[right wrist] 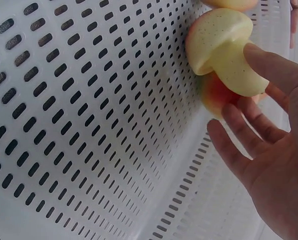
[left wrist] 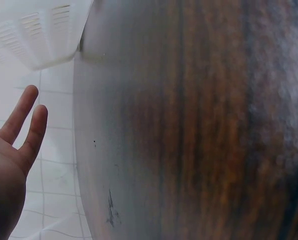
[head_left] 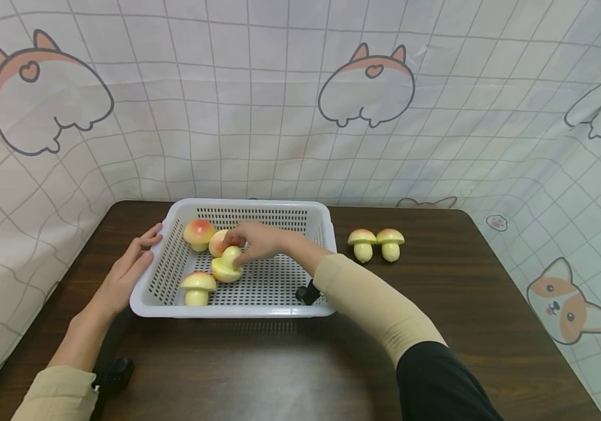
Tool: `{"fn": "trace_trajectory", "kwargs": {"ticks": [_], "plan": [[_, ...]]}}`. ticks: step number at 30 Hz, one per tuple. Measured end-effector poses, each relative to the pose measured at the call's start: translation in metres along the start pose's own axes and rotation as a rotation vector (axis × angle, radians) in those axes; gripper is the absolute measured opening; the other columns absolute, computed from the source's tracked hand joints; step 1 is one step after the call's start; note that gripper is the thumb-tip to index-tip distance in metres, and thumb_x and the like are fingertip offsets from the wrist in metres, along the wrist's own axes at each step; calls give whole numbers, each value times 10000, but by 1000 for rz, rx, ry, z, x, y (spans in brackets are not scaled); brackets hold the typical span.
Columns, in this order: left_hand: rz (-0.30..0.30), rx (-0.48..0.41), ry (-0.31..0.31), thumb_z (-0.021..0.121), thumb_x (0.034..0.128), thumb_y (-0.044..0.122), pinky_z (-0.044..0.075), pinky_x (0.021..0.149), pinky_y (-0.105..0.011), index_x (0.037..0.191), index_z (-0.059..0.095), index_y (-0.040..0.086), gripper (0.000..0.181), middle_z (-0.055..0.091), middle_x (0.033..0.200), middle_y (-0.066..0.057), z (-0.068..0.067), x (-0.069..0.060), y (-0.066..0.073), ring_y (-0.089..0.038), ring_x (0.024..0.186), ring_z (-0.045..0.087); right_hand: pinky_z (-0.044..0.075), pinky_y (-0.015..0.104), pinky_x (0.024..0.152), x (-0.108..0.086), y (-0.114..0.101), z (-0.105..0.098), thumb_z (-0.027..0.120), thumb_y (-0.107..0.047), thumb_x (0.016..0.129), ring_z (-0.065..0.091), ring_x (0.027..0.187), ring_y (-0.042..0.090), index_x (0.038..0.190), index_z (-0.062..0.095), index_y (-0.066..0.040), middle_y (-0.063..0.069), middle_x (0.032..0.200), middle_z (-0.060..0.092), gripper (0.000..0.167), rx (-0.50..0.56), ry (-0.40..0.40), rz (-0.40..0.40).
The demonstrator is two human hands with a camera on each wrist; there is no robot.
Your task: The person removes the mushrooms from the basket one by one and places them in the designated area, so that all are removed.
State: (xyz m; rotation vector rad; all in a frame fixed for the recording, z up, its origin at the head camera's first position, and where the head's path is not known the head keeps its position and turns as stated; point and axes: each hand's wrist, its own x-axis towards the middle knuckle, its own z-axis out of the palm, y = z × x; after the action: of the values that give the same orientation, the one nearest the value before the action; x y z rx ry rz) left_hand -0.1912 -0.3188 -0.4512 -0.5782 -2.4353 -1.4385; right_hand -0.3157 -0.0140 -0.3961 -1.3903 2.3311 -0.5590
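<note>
Right hand in basket, fingers pinching mushroom by stem, three more caps close by. Left hand on basket rim, fingers spread. Couple more mushrooms on bench, right side.

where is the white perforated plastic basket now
In the head view, the white perforated plastic basket sits left of centre on the dark brown table, with the left hand at its left rim and two yellow, red-capped mushroom shapes to its right.

2-tone mushrooms — pale yellow, blushed red; white basket; dark brown table; grey-gridded white backdrop.
</note>
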Motion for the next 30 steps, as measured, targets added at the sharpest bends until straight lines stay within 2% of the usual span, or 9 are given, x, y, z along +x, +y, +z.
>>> {"fn": "trace_trajectory", "kwargs": {"ticks": [5,10,17,20,26,30], "plan": [[2,-8,0,371,1103,92,469,839,-127,1423,453,-17,347,272,1668,-131,0,0,0,64,1317,404,442,264,991,1,0,0,799,-176,908,581,1155,145,1293,631,-82,1,1252,646,430,62,-40,38],[-1,-7,-2,370,1105,95,464,841,-124,1429,451,-17,353,269,1669,-131,0,0,-1,61,1336,385,441,277,1011,-1,-1,0,791,-106,884,564,1163,148,1245,590,-53,49,1259,628,416,85,-65,35],[-8,3,-4,372,1106,103,470,831,-126,1445,446,-4,363,265,1673,-118,-1,0,-3,72,1322,391,423,226,927,-4,0,0,788,-110,862,546,1072,131,1233,570,-88,16,1191,616,431,34,-88,27],[-6,-1,-1,373,1105,100,459,848,-120,1440,450,-7,361,269,1672,-117,-1,0,-3,62,1348,374,422,232,903,-5,0,0,783,-155,888,543,1041,144,1206,588,-104,0,1147,612,376,29,-108,17],[-5,0,1,376,1104,100,444,862,-112,1440,452,-5,360,271,1671,-117,-1,0,-3,57,1370,352,431,233,923,-5,1,0,710,-287,980,576,1082,146,1127,627,-135,-37,1110,627,227,1,-117,33],[-6,-1,1,374,1103,100,432,876,-108,1444,447,-5,364,269,1671,-118,-1,0,-4,54,1384,335,445,242,938,-4,2,-1,708,-253,974,589,1076,122,1093,635,-136,-43,1059,640,182,6,-113,38]]}}
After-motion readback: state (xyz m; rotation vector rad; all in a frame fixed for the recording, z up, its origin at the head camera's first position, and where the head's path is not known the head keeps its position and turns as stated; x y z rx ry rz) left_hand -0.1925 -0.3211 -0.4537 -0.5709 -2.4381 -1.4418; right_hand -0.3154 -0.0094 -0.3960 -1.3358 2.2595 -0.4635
